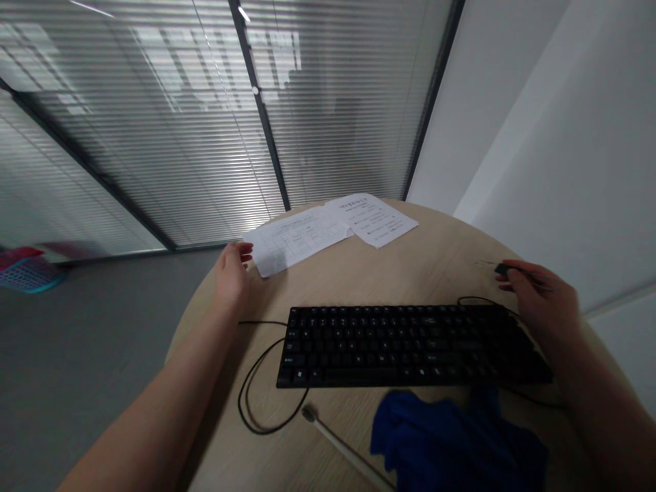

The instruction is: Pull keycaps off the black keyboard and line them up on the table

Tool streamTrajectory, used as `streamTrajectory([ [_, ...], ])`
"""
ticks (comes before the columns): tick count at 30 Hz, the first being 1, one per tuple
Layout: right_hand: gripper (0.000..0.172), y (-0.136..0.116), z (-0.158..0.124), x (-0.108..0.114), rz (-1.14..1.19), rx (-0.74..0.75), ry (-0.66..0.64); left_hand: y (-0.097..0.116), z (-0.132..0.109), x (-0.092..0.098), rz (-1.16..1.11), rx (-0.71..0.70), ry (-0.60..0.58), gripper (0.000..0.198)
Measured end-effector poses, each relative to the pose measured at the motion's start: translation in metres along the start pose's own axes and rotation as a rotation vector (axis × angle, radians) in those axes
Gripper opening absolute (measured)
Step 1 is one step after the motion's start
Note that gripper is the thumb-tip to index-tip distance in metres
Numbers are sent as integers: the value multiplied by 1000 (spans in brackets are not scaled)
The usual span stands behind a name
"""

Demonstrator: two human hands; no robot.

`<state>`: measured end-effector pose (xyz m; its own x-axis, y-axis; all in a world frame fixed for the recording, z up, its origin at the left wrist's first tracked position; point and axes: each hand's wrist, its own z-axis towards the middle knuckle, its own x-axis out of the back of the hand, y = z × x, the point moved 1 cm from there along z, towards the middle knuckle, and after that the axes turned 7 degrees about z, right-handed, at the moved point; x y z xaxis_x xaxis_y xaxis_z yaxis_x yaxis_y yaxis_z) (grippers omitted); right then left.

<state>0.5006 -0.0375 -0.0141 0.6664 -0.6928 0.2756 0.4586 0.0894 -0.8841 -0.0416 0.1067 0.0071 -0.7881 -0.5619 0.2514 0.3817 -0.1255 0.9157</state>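
Note:
A black keyboard (pixel 404 346) lies on the round wooden table, its cable looping out on the left. My right hand (pixel 546 297), above the keyboard's far right corner, is closed on a small dark tool (pixel 502 269) with thin wire-like prongs; its exact kind is hard to make out. At the table's left edge, my left hand (pixel 234 266) is beside the printed sheets (pixel 302 236), fingers loosely bent and apart, holding nothing. A brush with a pale handle (pixel 348 451) and a crumpled blue cloth (pixel 451 437) lie in front of the keyboard.
The round table's rim (pixel 474 229) curves close to a white wall (pixel 579 137) on the right. Behind it stands a glass partition with blinds (pixel 328 123). A blue basket (pixel 31 275) with something red sits on the grey floor at far left.

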Motion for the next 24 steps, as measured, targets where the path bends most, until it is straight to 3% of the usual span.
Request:
streamTrajectory([
  [24,29,8,4,0,36,17,-5,-1,3,3,60,-21,-2,35],
])
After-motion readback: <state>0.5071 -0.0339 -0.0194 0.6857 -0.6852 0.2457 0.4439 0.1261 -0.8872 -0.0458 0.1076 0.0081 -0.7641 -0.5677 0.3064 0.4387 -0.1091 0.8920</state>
